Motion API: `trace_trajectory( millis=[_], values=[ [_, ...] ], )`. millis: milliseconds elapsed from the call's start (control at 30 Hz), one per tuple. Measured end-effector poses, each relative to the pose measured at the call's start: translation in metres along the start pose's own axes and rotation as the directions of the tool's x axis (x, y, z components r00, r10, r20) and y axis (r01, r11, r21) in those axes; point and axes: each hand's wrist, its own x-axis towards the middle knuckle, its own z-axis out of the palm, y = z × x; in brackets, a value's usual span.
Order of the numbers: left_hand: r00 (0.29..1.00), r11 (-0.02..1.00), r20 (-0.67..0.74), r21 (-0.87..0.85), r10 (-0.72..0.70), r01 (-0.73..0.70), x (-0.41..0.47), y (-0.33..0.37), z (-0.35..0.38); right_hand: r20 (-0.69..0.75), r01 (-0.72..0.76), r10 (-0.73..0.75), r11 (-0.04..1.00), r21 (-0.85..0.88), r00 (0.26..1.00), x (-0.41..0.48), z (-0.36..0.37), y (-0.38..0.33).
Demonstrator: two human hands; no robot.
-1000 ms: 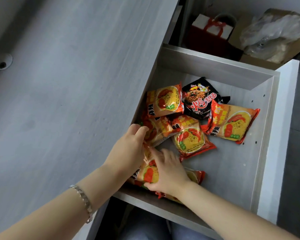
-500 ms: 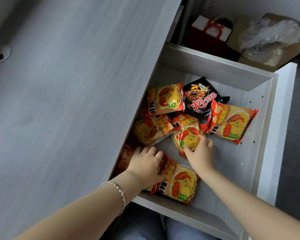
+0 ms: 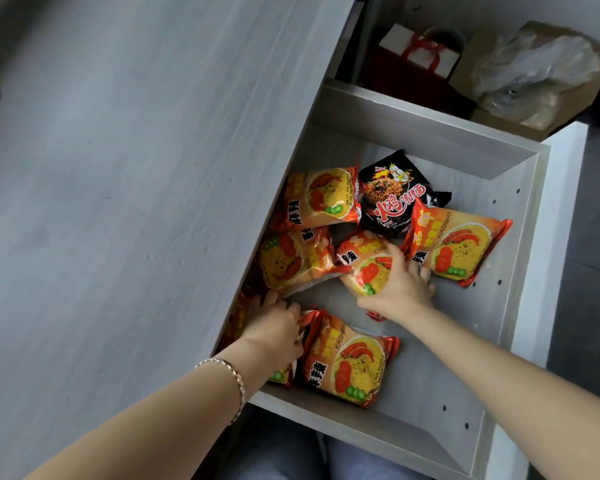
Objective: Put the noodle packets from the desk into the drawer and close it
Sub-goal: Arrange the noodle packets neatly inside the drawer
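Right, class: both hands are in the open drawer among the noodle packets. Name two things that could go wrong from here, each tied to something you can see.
1. The orange packet by the desk-side edge rides up on others; it might catch under the desk when the drawer closes.
2. The left hand and right hand lie on packets inside; closing too soon could pinch fingers.

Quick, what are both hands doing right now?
Left hand: resting on packets by the drawer's left side; grip cannot be told.
Right hand: open, flat on an orange noodle packet.
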Motion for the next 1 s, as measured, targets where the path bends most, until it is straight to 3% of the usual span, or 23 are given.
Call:
trace_trajectory(
  millis=[167, 267, 333, 400, 567, 667, 833, 900, 1000],
  values=[
    [0.999, 0.995, -0.013, -0.087, -0.041, 0.039, 0.004, -0.01, -0.009, 0.123, 0.354, -0.337, 0.919, -0.175, 0.934, -0.041, -0.019, 0.049],
    [0.999, 0.995, 0.011, -0.084, -0.053, 0.054, 0.006, -0.008, -0.01, 0.242, 0.484, -0.437, 0.853, -0.196, 0.867, -0.051, -0.015, 0.057],
    [0.999, 0.995, 0.01, -0.086, -0.048, 0.049, 0.007, -0.007, -0.009, 0.227, 0.561, -0.514, 0.78, -0.279, 0.827, -0.054, -0.006, 0.06],
    [0.999, 0.996, 0.01, -0.079, -0.036, 0.037, 0.007, -0.006, -0.01, 0.216, 0.545, -0.501, 0.771, -0.329, 0.838, -0.058, 0.002, 0.062],
    [0.998, 0.998, 0.048, -0.05, -0.045, 0.047, 0.011, -0.002, -0.014, 0.278, 0.576, -0.517, 0.793, -0.2, 0.809, -0.061, 0.013, 0.06],
    [0.997, 0.996, 0.055, -0.065, -0.058, 0.061, 0.012, -0.004, -0.015, 0.438, 0.631, -0.509, 0.752, -0.193, 0.741, -0.06, 0.012, 0.053],
    [0.994, 0.998, 0.093, -0.005, -0.06, 0.061, 0.01, -0.005, -0.017, 0.501, 0.749, -0.599, 0.641, -0.168, 0.625, -0.057, 0.009, 0.046],
    [0.992, 0.998, 0.111, 0.012, -0.055, 0.054, 0.01, -0.004, -0.019, 0.502, 0.699, -0.574, 0.71, -0.088, 0.646, -0.056, 0.007, 0.04],
    [0.991, 0.999, 0.129, 0.013, -0.046, 0.045, 0.009, -0.006, -0.02, 0.46, 0.468, -0.466, 0.876, 0.117, 0.756, -0.049, 0.01, 0.033]
  ],
)
